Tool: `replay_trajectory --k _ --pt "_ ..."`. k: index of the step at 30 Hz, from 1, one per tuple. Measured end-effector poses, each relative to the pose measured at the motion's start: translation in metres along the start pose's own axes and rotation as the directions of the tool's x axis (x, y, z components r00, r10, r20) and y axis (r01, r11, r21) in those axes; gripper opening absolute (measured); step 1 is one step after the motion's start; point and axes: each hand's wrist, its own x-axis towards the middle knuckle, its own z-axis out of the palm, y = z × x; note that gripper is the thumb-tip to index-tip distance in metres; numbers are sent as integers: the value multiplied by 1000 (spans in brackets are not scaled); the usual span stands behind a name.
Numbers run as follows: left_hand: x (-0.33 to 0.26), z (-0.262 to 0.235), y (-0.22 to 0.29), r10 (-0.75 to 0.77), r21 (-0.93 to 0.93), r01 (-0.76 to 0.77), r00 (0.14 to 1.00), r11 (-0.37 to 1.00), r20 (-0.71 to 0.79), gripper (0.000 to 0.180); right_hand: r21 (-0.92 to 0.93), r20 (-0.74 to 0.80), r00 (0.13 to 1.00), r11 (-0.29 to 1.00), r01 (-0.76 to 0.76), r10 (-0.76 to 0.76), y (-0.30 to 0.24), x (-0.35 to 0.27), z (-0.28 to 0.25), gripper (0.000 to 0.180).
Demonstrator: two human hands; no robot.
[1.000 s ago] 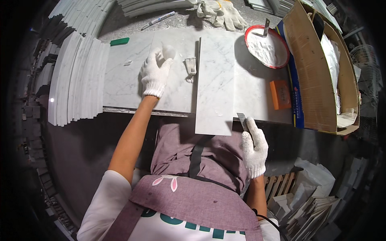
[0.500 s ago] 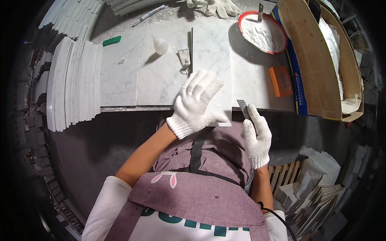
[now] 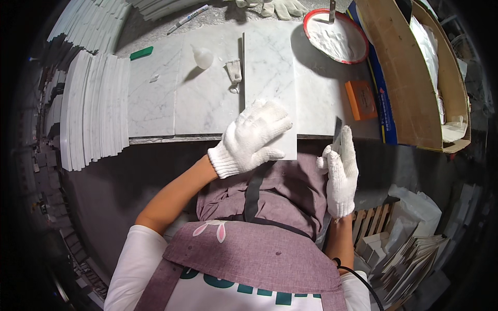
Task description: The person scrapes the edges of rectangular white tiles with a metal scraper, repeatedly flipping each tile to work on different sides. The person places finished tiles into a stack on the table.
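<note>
Head view: see a long white slab [image 3: 270, 67] lying on the bench [image 3: 321, 98], likely heavy, stiff and easy to chip, best held by its long edges. Find the left hand [image 3: 250, 136] flat on the slab with fingers close together, and, right of the slab, the right hand [image 3: 342, 176] with fingers pinched on a thin metal blade [image 3: 337, 128]. Farther right of the slab, spot a red-rimmed bowl [image 3: 348, 62] of white powder or paste [image 3: 334, 41] and a cardboard box [image 3: 404, 78] holding white, plastic-looking stuff [image 3: 426, 49].

Green block [image 3: 141, 53], white marker [image 3: 188, 19], pale gloves [image 3: 282, 9] at top edge, orange box [image 3: 361, 100] beside open cardboard box [image 3: 402, 72]
</note>
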Motion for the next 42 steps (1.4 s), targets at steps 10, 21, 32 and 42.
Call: replay_trajectory --k 10,21,32,42 --pt "-6 -6 -8 64 156 -90 984 984 167 90 256 83 994 962 -96 77 -11 -1 -16 21" --pt "7 -2 -34 68 226 -104 984 968 162 100 76 48 985 983 -167 164 -21 3 -26 36" --pt "16 -3 -48 -96 283 75 994 956 59 102 45 51 991 991 -126 124 -25 18 -16 53" --pt "-26 -6 67 205 -625 13 939 780 275 63 -243 234 971 970 0 59 -17 40 13 41"
